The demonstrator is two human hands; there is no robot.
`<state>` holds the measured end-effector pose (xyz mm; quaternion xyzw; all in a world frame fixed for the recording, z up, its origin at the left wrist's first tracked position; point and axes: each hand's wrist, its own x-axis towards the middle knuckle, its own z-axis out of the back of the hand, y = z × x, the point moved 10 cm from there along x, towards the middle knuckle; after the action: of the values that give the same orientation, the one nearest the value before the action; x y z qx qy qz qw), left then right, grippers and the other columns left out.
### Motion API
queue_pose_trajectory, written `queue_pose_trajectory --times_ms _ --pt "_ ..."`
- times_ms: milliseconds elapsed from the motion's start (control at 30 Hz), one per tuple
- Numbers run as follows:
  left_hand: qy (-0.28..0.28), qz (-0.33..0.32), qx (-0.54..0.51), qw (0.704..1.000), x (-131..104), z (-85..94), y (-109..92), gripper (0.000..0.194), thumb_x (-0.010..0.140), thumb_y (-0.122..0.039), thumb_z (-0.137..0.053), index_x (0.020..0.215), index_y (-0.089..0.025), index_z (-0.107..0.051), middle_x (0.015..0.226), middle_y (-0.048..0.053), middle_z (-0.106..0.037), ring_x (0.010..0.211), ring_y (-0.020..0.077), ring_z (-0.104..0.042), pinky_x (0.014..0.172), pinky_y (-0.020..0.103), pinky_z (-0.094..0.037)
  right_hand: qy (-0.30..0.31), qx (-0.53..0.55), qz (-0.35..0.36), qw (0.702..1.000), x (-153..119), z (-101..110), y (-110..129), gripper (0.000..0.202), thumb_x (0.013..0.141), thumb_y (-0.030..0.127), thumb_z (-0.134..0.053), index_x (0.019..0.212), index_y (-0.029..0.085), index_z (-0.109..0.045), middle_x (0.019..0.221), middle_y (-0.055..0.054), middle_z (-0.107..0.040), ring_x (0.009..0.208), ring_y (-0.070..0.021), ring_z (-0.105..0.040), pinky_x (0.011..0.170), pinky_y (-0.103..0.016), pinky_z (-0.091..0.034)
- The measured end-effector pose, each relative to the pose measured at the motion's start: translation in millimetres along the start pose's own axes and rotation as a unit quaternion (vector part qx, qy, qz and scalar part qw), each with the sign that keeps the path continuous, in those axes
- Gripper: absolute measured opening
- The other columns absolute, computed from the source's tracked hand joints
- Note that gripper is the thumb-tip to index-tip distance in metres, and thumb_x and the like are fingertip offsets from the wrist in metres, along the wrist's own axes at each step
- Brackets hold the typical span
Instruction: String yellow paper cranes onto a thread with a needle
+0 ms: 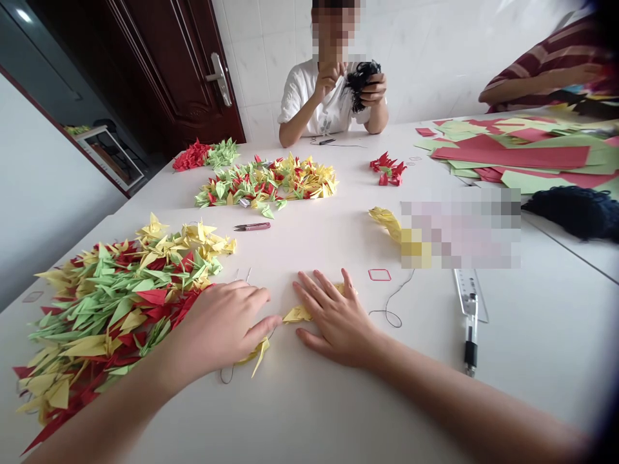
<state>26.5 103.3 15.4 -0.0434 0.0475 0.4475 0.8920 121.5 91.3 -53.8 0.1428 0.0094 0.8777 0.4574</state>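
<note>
My right hand (333, 316) lies flat with its fingers spread over a yellow folded-paper piece (296, 314), part of which is hidden beneath the palm. To its left, my left hand (229, 325) rests low on the table, thumb apart from loosely bent fingers. Another yellow folded-paper piece (261, 354) and a loop of dark thread (226, 375) show under the left palm, mostly covered. Beside that hand spreads a large heap of folded paper cranes (116, 290) in green, red and yellow. Two thin needles (248, 275) lie just beyond the left fingers.
Thread snips (252, 226) lie behind the hands. Farther back are a mixed crane pile (265, 180), red cranes (388, 169) and paper sheets (512, 154). A pen (471, 335), ruler (476, 296) and dark thread bundle (575, 211) are rightward. A person opposite holds black thread (363, 84).
</note>
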Motion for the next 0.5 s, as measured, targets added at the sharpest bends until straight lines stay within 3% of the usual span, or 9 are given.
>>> queue_pose_trajectory --times_ms 100,167,233,367,500 --pt "0.073 0.016 0.017 0.997 -7.2 -10.6 3.0 0.054 0.074 -0.072 -0.048 0.074 -0.018 -0.054 0.078 0.006 -0.064 0.075 0.0262 -0.062 0.061 0.031 -0.041 -0.006 0.003 -0.007 1.0 0.7 2.7 -0.5 0.064 0.093 0.053 -0.031 0.144 0.015 -0.031 0.151 -0.012 -0.031 0.136 -0.035 -0.028 0.106 -0.07 0.0" --pt "0.112 0.011 0.019 0.993 -10.2 -21.4 -0.6 0.062 0.056 -0.077 -0.062 0.074 -0.019 -0.051 0.082 0.006 -0.063 0.078 0.0277 -0.062 0.061 0.031 -0.04 -0.011 0.001 -0.012 1.0 0.7 3.2 -1.4 0.059 0.095 0.05 -0.029 0.144 0.017 -0.032 0.15 -0.01 -0.032 0.137 -0.0343 -0.026 0.105 -0.07 0.005" --pt "0.147 0.019 0.032 0.988 -10.9 -32.7 -1.3 0.06 0.052 -0.069 -0.072 0.075 -0.019 -0.051 0.085 0.006 -0.063 0.083 0.0286 -0.061 0.064 0.031 -0.041 -0.016 -0.007 -0.023 1.0 0.4 2.4 -3.7 0.054 0.097 0.045 -0.027 0.144 0.02 -0.034 0.15 -0.008 -0.033 0.138 -0.0342 -0.024 0.104 -0.071 0.008" --pt "0.182 0.03 0.06 0.981 -7.8 -43.3 1.4 0.046 0.06 -0.051 -0.078 0.08 -0.018 -0.053 0.089 0.006 -0.063 0.09 0.028 -0.06 0.07 0.032 -0.044 -0.032 -0.037 -0.057 0.997 -0.8 1.1 -10.5 0.047 0.098 0.041 -0.027 0.141 0.026 -0.039 0.149 -0.007 -0.036 0.138 -0.0347 -0.023 0.101 -0.073 0.009" --pt "0.163 0.031 0.049 0.985 -4.6 -37.7 4.5 0.062 0.054 -0.046 -0.083 0.1 -0.019 -0.052 0.104 0.006 -0.058 0.091 0.0268 -0.06 0.067 0.031 -0.044 -0.051 -0.059 -0.07 0.995 -1.6 2.8 -12.8 0.047 0.097 0.041 -0.029 0.14 0.025 -0.04 0.149 -0.009 -0.036 0.138 -0.0351 -0.024 0.101 -0.073 0.008"
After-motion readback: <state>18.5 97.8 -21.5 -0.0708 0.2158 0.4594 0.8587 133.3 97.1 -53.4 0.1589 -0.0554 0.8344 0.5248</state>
